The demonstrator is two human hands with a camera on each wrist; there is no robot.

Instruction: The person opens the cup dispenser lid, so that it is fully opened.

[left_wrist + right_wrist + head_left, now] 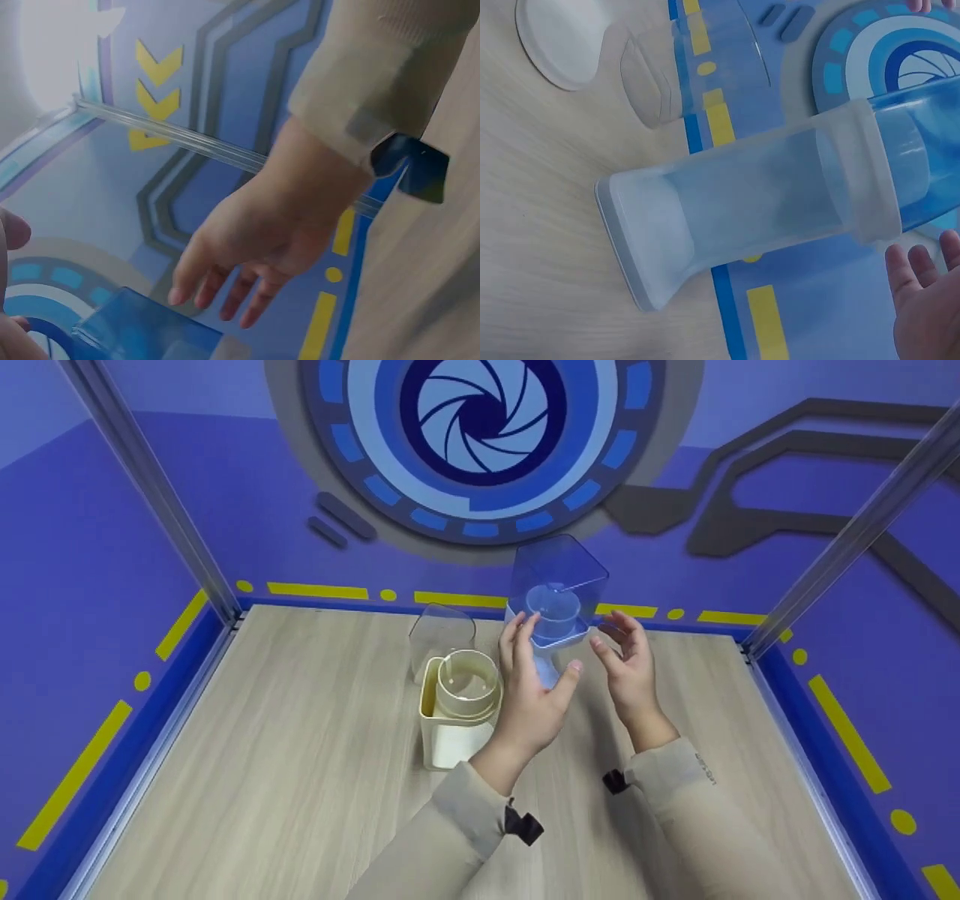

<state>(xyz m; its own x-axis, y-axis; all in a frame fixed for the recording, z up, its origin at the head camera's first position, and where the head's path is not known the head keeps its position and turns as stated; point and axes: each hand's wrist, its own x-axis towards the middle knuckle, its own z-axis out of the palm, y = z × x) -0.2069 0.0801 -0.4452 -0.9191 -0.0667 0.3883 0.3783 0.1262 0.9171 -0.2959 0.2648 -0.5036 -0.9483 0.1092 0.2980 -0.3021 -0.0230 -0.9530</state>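
Head view: left hand (532,701), right hand (630,671) spread — left partly hides pale stand (757,199), whole in right wrist.

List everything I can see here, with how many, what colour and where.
Table: 1, pale wood-look, centre.
Blue-topped container: 1, see-through blue above, whitish below, towards the table's back.
Cream container: 1, cream, left of the blue-topped container.
Round piece: 1, pale, see-through, at the cream container's top.
Clear cover: 1, colourless, behind the cream container.
Wall panels: 3, blue-purple with prints, back and sides.
Metal posts: 2, grey, back corners.
Side rails: 2, silvery, along the table's sides.
Sleeves: 2, beige, low in the head view.
Black tabs: 2, black, at the sleeve ends.
Left hand: 1, bare, front left of the blue-topped container.
Right hand: 1, bare, front right.
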